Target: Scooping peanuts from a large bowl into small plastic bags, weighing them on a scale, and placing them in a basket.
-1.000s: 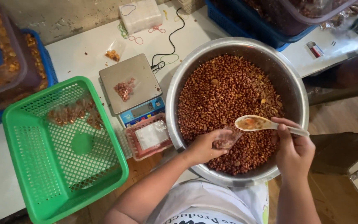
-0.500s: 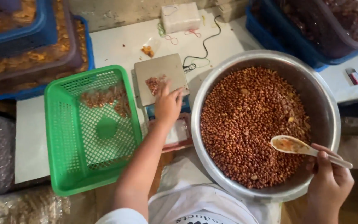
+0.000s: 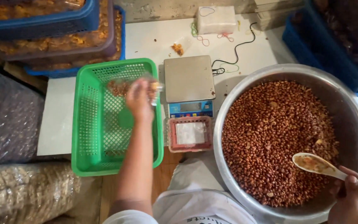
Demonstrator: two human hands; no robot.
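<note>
My left hand (image 3: 139, 101) reaches over the green mesh basket (image 3: 88, 137) and pinches a small clear bag of peanuts (image 3: 153, 88) above the basket's far right corner. More filled small bags (image 3: 118, 87) lie blurred in the basket just beyond the hand. A large steel bowl (image 3: 223, 108) at the right is full of red-brown peanuts (image 3: 276, 132). Over the bowl's near right side my right hand (image 3: 353, 200) grips the handle of a white spoon (image 3: 316, 163) with crumbs in it. The digital scale (image 3: 189, 79) between basket and bowl has a bare steel platform.
A small pink tray of clear plastic bags (image 3: 190, 133) sits in front of the scale. Blue crates of snacks (image 3: 59, 29) are stacked at the back left, another blue crate (image 3: 332, 45) at the back right. Big bags of goods (image 3: 11, 120) lie left. A white block (image 3: 216, 18), rubber bands and a cable lie behind the scale.
My left hand took the small bag of peanuts off the scale and carried it left over the green basket. The view swung left. The right hand stays with the spoon over the bowl.
</note>
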